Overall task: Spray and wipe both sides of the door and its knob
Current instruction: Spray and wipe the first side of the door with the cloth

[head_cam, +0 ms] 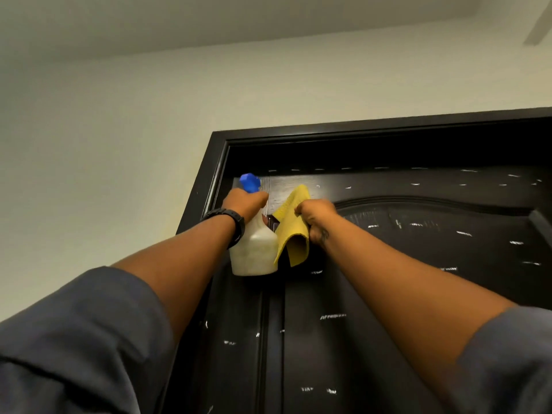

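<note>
Yellow cloth (pixel 294 231) and spray bottle (pixel 255 249) in raised hands (pixel 246 201).

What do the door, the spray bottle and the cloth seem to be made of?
Door: dark wood or wood-look panel, fine grain lines, semi-gloss glints; which one is unclear. Spray bottle: translucent whitish plastic, matte, with a glossy blue plastic head. Cloth: soft yellow fabric, likely microfibre, draping in folds from the right hand.

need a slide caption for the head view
Left hand holds a blue-capped white spray bottle, right hand a yellow cloth, against the dark door.
</note>
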A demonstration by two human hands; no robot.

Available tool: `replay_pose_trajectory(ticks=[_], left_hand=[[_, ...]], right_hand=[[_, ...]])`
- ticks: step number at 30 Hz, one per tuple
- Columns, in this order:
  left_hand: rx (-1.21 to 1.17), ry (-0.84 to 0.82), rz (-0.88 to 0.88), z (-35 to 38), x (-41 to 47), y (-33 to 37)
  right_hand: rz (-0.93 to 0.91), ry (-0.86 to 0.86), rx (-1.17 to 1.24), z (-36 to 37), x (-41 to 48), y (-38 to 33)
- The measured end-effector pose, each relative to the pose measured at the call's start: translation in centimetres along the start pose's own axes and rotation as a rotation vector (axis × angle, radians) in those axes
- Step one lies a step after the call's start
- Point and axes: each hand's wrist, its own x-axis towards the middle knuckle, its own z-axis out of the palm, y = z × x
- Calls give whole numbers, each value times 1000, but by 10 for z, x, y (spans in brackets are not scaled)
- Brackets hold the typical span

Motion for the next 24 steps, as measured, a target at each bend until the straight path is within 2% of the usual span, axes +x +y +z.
replay_pose_trajectory(ticks=[7,11,24], left_hand=[[-36,-77,16,7,15,4],[-21,-79,22,4,24,2],[-126,-124,-21,-13,45,-7]], right_hand=[[-77,54,11,11,18,-16],[-106,21,1,18,24,-27],[-59,80,24,30,47,-23]])
